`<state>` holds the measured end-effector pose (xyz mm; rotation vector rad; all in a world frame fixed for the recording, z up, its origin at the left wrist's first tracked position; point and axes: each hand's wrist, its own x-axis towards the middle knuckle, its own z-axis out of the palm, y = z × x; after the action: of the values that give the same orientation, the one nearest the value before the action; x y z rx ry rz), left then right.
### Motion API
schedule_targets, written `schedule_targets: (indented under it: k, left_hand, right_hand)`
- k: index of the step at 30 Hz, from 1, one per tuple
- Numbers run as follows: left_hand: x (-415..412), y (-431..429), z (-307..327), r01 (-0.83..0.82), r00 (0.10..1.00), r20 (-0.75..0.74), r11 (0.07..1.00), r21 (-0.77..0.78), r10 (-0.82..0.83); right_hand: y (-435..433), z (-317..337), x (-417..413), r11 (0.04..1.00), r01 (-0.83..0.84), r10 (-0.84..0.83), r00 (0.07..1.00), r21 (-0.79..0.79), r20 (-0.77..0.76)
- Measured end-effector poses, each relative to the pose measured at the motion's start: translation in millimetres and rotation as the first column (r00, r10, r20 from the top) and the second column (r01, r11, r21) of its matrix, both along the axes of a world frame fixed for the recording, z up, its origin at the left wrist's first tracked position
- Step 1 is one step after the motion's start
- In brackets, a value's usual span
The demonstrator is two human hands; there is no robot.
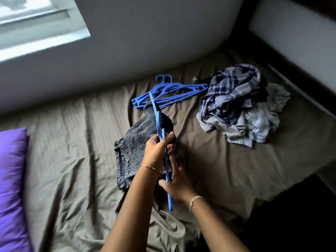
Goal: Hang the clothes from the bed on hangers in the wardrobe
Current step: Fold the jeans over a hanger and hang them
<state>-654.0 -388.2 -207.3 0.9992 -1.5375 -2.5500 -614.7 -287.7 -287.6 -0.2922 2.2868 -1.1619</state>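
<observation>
A blue plastic hanger (157, 118) stands edge-on over the middle of the bed, with grey washed jeans (133, 142) draped through it. My left hand (156, 151) grips the hanger near its middle. Lower down, my right hand (177, 184) holds the hanger's near end together with dark fabric of the jeans. The jeans' waistband lies on the brown sheet (72, 160) to the left of my hands. Several more blue hangers (172, 92) lie in a stack just beyond. A heap of plaid shirts (236, 108) sits at the right.
A purple pillow (12, 188) lies at the left edge. Behind the bed runs a grey wall with a window (36, 24) at the upper left. A white ledge (294, 28) borders the bed at the upper right, and dark floor (291, 215) shows lower right.
</observation>
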Motion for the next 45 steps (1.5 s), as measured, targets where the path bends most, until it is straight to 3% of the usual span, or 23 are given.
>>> schedule_targets:
  k: [6, 12, 16, 19, 21, 23, 28, 35, 41, 45]
  left_hand:
    - [19.9, -4.1, 94.9, -0.018, 0.989, -0.146, 1.0, 0.018, 0.02]
    - [41.4, 9.1, 184.1, 0.085, 0.975, -0.186, 0.978, -0.191, -0.121]
    - [48.6, 24.9, 232.2, 0.167, 0.948, -0.229, 0.956, -0.24, -0.223]
    - [55.0, 43.6, 259.9, 0.251, 0.899, -0.306, 0.941, -0.229, -0.314]
    - [61.4, 58.6, 273.3, 0.301, 0.86, -0.346, 0.921, -0.248, -0.374]
    - [67.4, 73.3, 282.0, 0.341, 0.826, -0.374, 0.902, -0.264, -0.422]
    - [91.6, 106.1, 300.3, 0.495, 0.721, -0.426, 0.837, -0.234, -0.546]
    - [154.7, 154.6, 320.2, 0.703, 0.481, -0.502, 0.659, -0.268, -0.718]
    - [250.3, 218.3, 331.0, 0.836, 0.269, -0.533, 0.47, -0.284, -0.802]
    - [332.4, 258.4, 334.5, 0.909, 0.116, -0.543, 0.31, -0.28, -0.832]
  right_hand:
    - [0.3, 85.3, 3.8, 0.989, 0.065, -0.069, 0.997, -0.13, -0.032]
    - [47.8, 213.6, 1.1, 0.94, 0.019, -0.019, 1.0, -0.342, 0.002]
    - [90.4, 271.8, 7.2, 0.932, 0.059, -0.033, 0.997, -0.359, 0.076]
    - [110.2, 296.5, 12.5, 0.973, 0.067, -0.1, 0.985, -0.223, -0.14]
    - [122.4, 310.9, 16.1, 1.0, 0.028, -0.029, 0.949, -0.006, -0.313]
    - [130.8, 335.1, 26.7, 0.977, 0.115, -0.031, 0.914, 0.182, -0.406]
    - [156.8, 367.4, 63.9, 0.946, 0.256, -0.172, 0.917, 0.199, -0.36]
    - [207.2, 386.7, 168.3, 0.811, 0.564, -0.469, 0.784, 0.152, -0.407]
    - [241.7, 409.3, 305.3, 0.577, 0.8, -0.641, 0.569, 0.165, -0.514]
    - [267.7, 420.8, 406.9, 0.462, 0.855, -0.715, 0.516, 0.235, -0.472]
